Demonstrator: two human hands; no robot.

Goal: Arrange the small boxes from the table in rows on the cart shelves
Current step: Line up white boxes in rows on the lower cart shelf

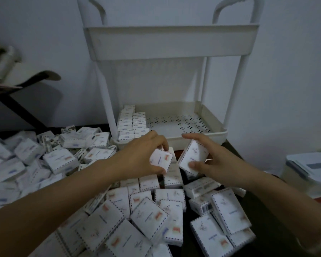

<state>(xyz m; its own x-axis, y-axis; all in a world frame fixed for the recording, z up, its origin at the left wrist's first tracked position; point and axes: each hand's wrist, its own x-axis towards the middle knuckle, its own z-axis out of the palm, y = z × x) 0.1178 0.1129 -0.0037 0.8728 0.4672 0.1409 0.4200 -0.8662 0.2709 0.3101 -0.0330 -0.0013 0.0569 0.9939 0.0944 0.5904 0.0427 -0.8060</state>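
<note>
Left grip (141,154): I'm pinching a box (161,160).
Right grip (219,161): I'm clutching a second box (193,156).
Shelf (196,140): holds two rows (132,125).

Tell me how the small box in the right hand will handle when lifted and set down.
The box probably feels light: the right hand holds it with thumb and fingertips. Likely stiff: its edges look straight. It should not roll; flat-sided, like the rows standing on the lower shelf.

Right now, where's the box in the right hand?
Head view, just right of centre: the box sits in the right hand, above the table pile, in front of the cart's lower shelf.
</note>
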